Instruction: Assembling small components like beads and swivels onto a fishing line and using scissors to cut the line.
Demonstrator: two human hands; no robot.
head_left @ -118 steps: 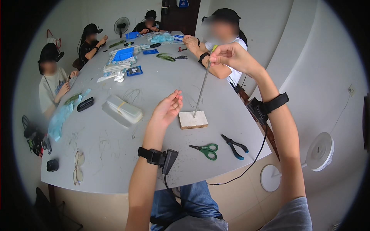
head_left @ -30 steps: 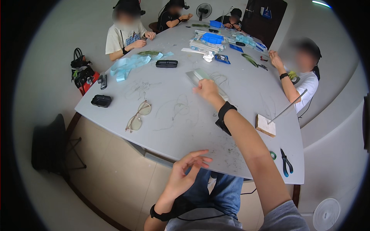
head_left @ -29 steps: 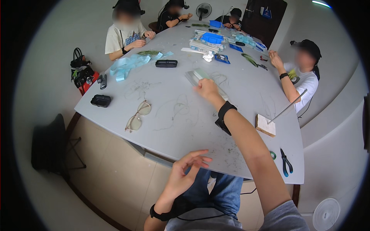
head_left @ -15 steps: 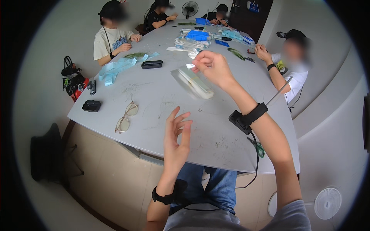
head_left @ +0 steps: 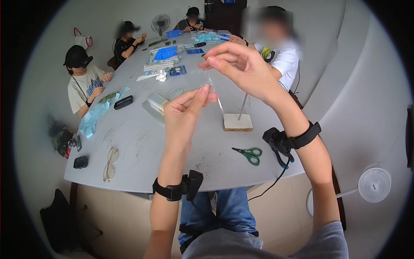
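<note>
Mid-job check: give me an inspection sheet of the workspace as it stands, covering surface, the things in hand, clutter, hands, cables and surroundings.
Surface: grey table, scuffed, shared with other people.
Things in hand: thin clear strand stretched between both hands; wooden block with upright rod beyond them.
Clutter: green scissors, eyeglasses, clear pouch, black case, blue sheets.
Hands: left hand pinches the strand's lower end; right hand pinches it higher up. Both raised above the table.
Cables: black lead drops from the right wrist strap over the table edge.
Surroundings: three seated people on the far side, one at right; white floor fan.
</note>
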